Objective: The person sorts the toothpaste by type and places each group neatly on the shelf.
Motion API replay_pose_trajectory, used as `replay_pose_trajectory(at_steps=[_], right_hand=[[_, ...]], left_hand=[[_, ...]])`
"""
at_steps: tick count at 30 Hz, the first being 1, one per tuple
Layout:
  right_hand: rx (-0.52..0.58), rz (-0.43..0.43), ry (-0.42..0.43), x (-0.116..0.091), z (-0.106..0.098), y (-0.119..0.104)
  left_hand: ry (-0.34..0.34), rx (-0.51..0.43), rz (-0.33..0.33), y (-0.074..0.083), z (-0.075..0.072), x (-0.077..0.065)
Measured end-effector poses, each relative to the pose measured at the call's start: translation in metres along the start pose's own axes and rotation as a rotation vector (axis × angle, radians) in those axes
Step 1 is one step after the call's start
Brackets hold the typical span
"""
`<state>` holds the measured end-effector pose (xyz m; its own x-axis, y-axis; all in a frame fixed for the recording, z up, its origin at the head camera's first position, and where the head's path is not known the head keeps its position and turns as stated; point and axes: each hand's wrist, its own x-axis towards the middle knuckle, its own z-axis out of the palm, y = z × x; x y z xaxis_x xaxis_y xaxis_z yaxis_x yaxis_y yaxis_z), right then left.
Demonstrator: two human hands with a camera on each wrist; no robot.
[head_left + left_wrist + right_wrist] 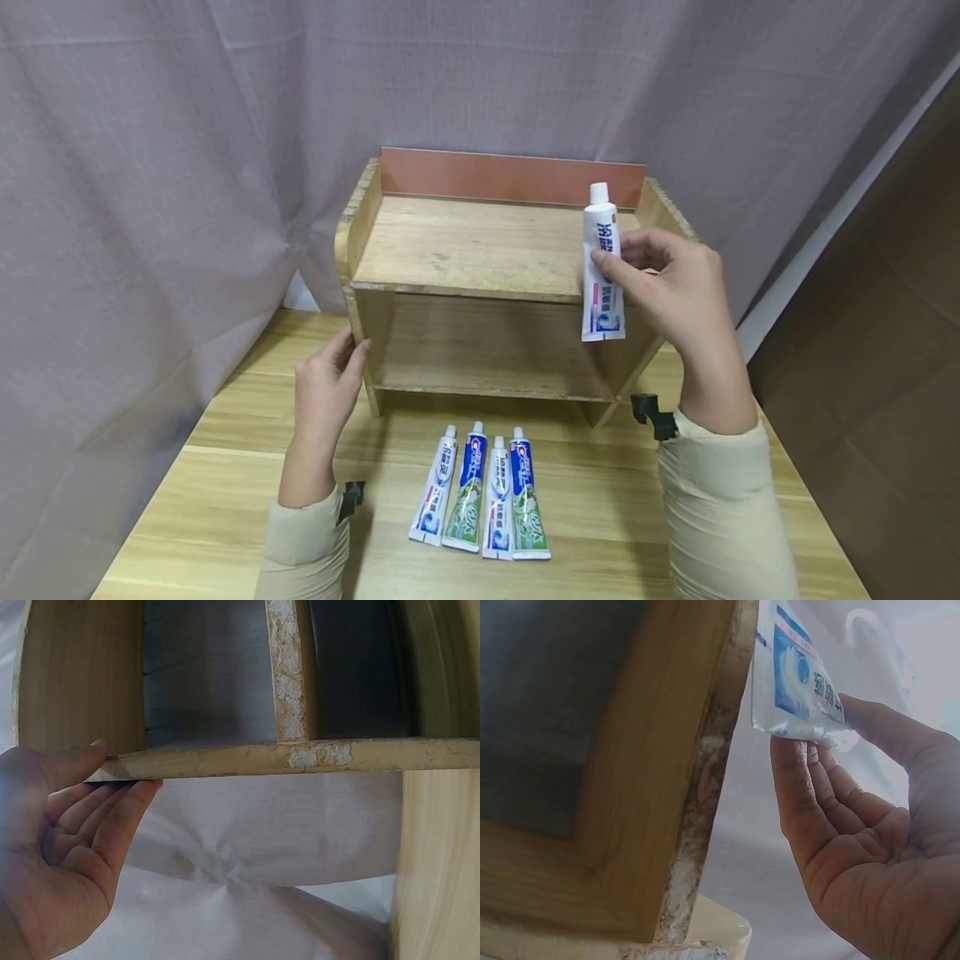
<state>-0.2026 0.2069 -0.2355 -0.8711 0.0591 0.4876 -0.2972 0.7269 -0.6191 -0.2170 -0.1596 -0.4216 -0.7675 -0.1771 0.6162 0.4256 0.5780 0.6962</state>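
Observation:
My right hand point(671, 283) pinches a white toothpaste tube point(603, 312) between thumb and fingers. The tube is upright, cap up, and overlaps the right part of the top shelf in the head view. In the right wrist view its crimped end point(795, 690) shows beside the shelf's worn edge. My left hand point(327, 387) grips the left side panel of the small wooden shelf point(480, 250), thumb on one face and fingers on the other, as the left wrist view shows. On the table before the shelf lie two white tubes point(435, 492) and two blue-green Crest tubes point(467, 500), side by side, caps toward the shelf.
The shelf has two boards, raised side panels and a reddish back strip point(510, 175). It stands on a wood-grain table point(225, 467). A grey curtain point(187, 125) hangs behind, and a brown surface point(870, 333) rises at the right.

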Motion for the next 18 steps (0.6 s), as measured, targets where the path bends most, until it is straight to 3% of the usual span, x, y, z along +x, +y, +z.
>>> replay_pose_trajectory(at_steps=[18], right_hand=[[0.045,0.123,-0.080,0.032,0.002,0.009]], left_hand=[[-0.005,-0.011,-0.008,0.000,0.001,-0.001]])
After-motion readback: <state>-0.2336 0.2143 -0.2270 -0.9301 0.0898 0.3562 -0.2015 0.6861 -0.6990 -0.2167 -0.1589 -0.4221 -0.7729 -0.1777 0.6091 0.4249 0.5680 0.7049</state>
